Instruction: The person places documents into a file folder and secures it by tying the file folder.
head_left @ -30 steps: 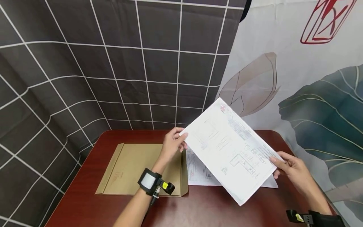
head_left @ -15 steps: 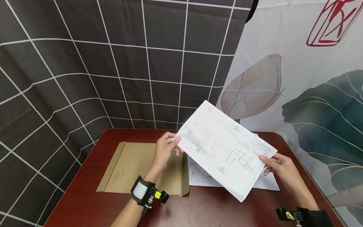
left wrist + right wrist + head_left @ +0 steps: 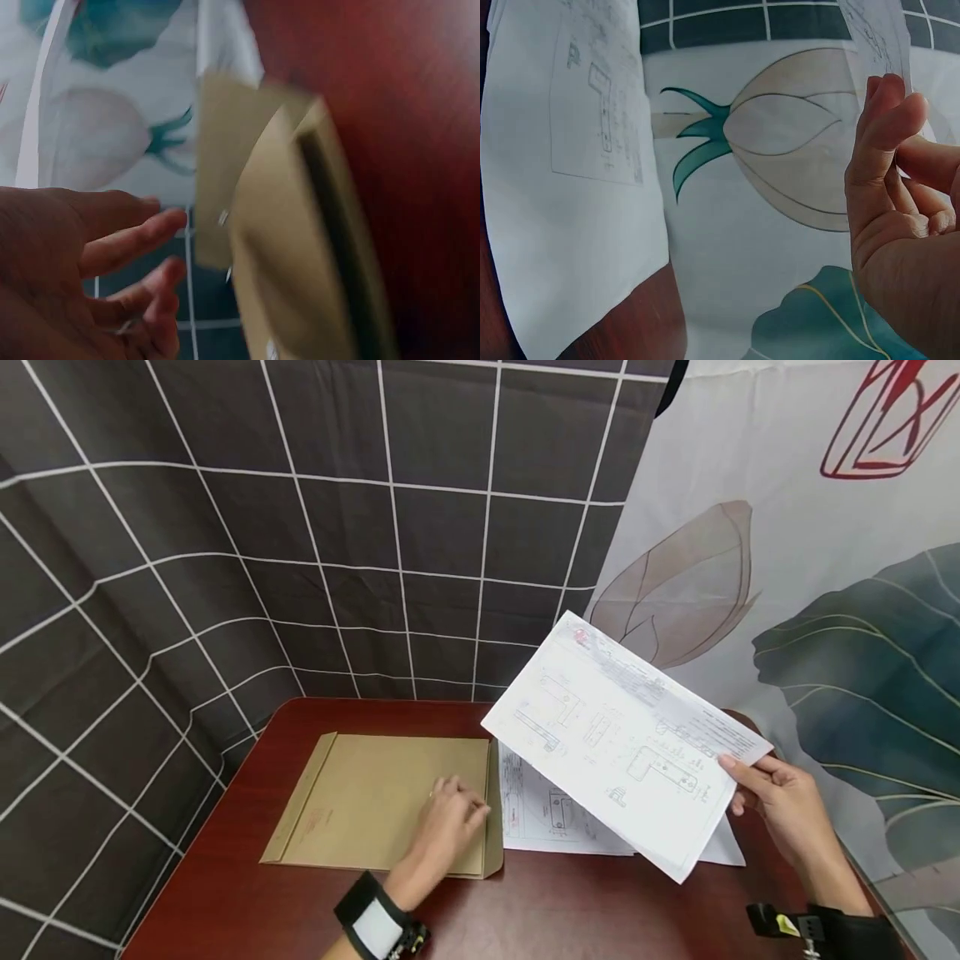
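Observation:
My right hand (image 3: 780, 802) pinches the right edge of some white drawing sheets (image 3: 622, 743), between thumb and fingers. They are held tilted above the table, printed with part outlines and a small red mark. In the right wrist view a strip of the held paper (image 3: 881, 41) rises from the fingertips. My left hand (image 3: 446, 827) is over the right part of a brown kraft envelope (image 3: 375, 793), with nothing in its fingers. In the left wrist view its fingers are loosely bent, apart from the envelope's flap (image 3: 225, 165). Whether it touches the envelope cannot be told.
More printed sheets (image 3: 562, 827) lie on the red-brown table (image 3: 555, 910), right of the envelope and partly under the held ones. A dark grid-patterned curtain (image 3: 435, 535) and a white curtain with plant prints (image 3: 697, 460) hang behind the table.
My left hand has let go of the sheets' left corner and moved down over the envelope. The right hand still pinches the sheets, which have shifted a little to the right.

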The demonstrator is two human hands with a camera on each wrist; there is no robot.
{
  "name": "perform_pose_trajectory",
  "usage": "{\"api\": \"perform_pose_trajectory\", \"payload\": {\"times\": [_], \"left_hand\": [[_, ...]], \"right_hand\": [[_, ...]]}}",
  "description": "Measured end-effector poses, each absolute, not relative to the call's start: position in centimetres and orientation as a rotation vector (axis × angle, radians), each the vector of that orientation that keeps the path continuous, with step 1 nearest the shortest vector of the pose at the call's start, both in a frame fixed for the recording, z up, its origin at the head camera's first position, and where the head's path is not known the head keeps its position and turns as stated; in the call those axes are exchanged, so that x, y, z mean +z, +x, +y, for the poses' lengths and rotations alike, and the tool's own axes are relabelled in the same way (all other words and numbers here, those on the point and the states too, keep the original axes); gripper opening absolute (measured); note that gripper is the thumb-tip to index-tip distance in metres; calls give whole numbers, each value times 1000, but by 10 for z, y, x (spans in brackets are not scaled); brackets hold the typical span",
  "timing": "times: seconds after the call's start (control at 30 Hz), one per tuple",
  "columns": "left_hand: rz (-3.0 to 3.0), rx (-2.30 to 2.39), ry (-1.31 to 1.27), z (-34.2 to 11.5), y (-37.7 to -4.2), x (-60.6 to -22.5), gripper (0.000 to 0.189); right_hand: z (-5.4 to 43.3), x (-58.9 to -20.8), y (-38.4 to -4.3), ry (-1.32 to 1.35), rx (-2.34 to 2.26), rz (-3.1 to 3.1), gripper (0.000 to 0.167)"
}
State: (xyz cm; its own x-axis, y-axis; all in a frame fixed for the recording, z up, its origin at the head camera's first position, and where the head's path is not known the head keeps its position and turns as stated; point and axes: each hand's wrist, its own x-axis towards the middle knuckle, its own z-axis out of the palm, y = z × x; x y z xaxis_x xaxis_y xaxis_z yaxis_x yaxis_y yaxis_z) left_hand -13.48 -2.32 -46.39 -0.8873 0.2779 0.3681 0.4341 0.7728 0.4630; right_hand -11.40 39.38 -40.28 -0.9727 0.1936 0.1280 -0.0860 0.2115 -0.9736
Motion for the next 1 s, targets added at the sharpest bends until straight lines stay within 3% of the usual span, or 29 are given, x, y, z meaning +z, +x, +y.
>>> {"api": "perform_pose_trajectory", "payload": {"times": [0.37,0.6,0.8,1.0], "left_hand": [[-2723,-221,-524,11,-120,-491,38],[-2682,-171,-499,13,-105,-493,21],[-2656,-136,-455,11,-93,-496,22],[-2705,8,-383,13,-87,-501,65]], "right_hand": [[397,-409,-117,-137,1843,-2296,29],[400,-414,-115,-177,1683,-2428,37],[400,-419,-113,-163,1613,-2483,40],[403,-425,-114,-181,1632,-2502,39]]}}
